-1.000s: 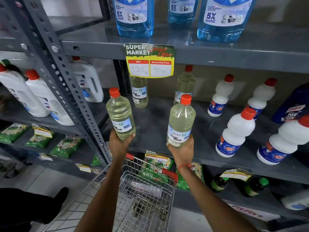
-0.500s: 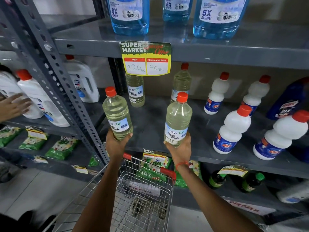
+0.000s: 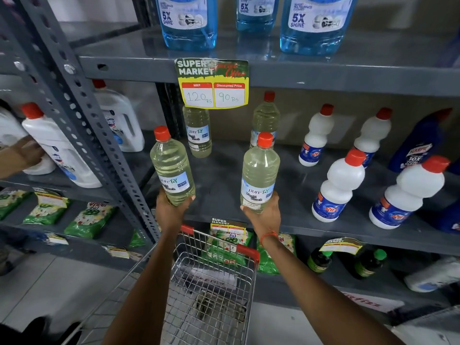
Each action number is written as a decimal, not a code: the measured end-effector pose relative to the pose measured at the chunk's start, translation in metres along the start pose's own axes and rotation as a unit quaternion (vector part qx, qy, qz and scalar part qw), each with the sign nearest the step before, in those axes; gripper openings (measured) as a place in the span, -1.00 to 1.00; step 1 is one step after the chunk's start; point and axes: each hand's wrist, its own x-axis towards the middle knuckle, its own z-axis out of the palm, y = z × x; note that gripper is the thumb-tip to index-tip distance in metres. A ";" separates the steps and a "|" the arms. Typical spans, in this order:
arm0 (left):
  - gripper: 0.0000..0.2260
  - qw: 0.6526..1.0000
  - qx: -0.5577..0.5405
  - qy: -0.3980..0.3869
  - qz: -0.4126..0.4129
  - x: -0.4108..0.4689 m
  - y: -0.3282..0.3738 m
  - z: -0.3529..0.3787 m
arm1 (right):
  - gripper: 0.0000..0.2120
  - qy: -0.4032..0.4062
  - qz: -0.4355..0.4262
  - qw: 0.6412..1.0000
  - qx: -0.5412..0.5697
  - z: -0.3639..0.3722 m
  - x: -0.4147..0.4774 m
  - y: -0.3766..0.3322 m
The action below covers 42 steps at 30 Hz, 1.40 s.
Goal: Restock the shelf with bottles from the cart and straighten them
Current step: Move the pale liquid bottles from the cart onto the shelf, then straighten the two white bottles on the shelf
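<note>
My left hand (image 3: 171, 211) grips the base of a clear bleach bottle (image 3: 170, 165) with a red cap, tilted slightly left over the front edge of the grey middle shelf (image 3: 224, 175). In my right hand (image 3: 263, 216) is a second, upright bleach bottle (image 3: 260, 173) of the same kind, held at its base above the shelf front. Two matching bottles stand at the back of the shelf: one (image 3: 198, 131) behind the price tag, another (image 3: 265, 118) to its right. The wire cart (image 3: 214, 282) sits below my arms.
White red-capped bottles (image 3: 341, 185) and a dark blue bottle (image 3: 420, 143) fill the shelf's right side. Blue cleaner jugs (image 3: 189, 21) stand on the top shelf. A grey upright post (image 3: 82, 115) borders the left. Another person's hand (image 3: 27, 151) touches white jugs (image 3: 59, 150) on the neighbouring rack.
Both hands have lifted their bottles slightly up and toward the shelf. Another person's hand has come in at the left and reached the white jugs.
</note>
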 end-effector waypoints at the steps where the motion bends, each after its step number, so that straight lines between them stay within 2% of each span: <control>1: -0.36 1.000 -0.003 -0.003 -0.002 0.000 0.001 0.000 | -0.25 -0.002 -0.001 1.000 0.000 -0.001 0.000 -0.001; 3: -0.34 1.000 -0.018 -0.009 -0.008 -0.001 0.003 0.001 | -0.25 -0.011 -0.001 1.000 -0.001 -0.003 0.000 -0.003; 7: -0.16 0.999 -0.032 -0.020 -0.019 -0.008 0.011 0.006 | -0.26 -0.036 0.001 0.999 -0.008 -0.008 0.001 -0.006; 11: -0.17 0.999 -0.026 -0.034 -0.033 -0.010 0.015 0.007 | -0.23 -0.048 0.010 0.999 -0.011 -0.010 0.002 -0.010; 14: -0.06 0.997 -0.005 -0.037 -0.067 -0.014 0.021 0.008 | -0.08 -0.068 0.007 0.998 0.005 -0.013 0.004 -0.014; 16: 0.05 0.995 0.052 -0.028 -0.082 -0.032 0.029 0.015 | 0.01 -0.079 -0.018 0.997 -0.011 -0.018 0.004 -0.018; 19: -0.05 0.993 0.118 0.003 -0.001 -0.082 0.053 0.041 | -0.04 -0.077 -0.072 0.994 -0.023 -0.035 0.002 -0.022; 23: -0.28 0.983 0.092 0.029 0.153 -0.155 0.102 0.091 | -0.45 -0.013 -0.192 0.981 0.023 -0.086 0.002 -0.030; 25: -0.34 0.973 0.056 0.038 0.219 -0.187 0.124 0.118 | -0.58 0.022 -0.233 0.971 0.057 -0.123 0.004 -0.028; 27: -0.38 0.961 0.031 0.021 0.274 -0.217 0.139 0.148 | -0.63 0.046 -0.262 0.962 0.068 -0.165 0.009 -0.016; 29: -0.35 0.953 0.019 -0.035 0.300 -0.245 0.146 0.181 | -0.61 0.069 -0.278 0.957 0.049 -0.207 0.017 0.005; 30: -0.29 0.954 0.019 -0.065 0.292 -0.255 0.144 0.197 | -0.59 0.083 -0.282 0.955 0.034 -0.228 0.021 0.018; 32: -0.13 0.968 0.021 -0.104 0.227 -0.269 0.138 0.224 | -0.51 0.124 -0.257 0.958 0.018 -0.265 0.034 0.045; 34: 0.00 0.983 0.012 -0.136 0.126 -0.272 0.131 0.241 | -0.34 0.157 -0.187 0.970 0.005 -0.293 0.049 0.070; 36: 0.05 0.984 0.000 -0.166 0.064 -0.266 0.125 0.250 | -0.14 0.143 -0.116 0.983 -0.026 -0.309 0.066 0.090; 38: -0.02 0.982 0.026 -0.183 0.044 -0.258 0.122 0.253 | -0.04 0.077 -0.059 0.995 -0.025 -0.314 0.079 0.100; 39: -0.12 0.982 0.043 -0.178 0.040 -0.255 0.122 0.255 | -0.06 0.046 -0.043 0.998 -0.006 -0.313 0.084 0.103; 42: -0.36 0.986 0.066 -0.151 0.031 -0.248 0.126 0.255 | -0.27 0.028 -0.019 0.999 -0.003 -0.306 0.095 0.111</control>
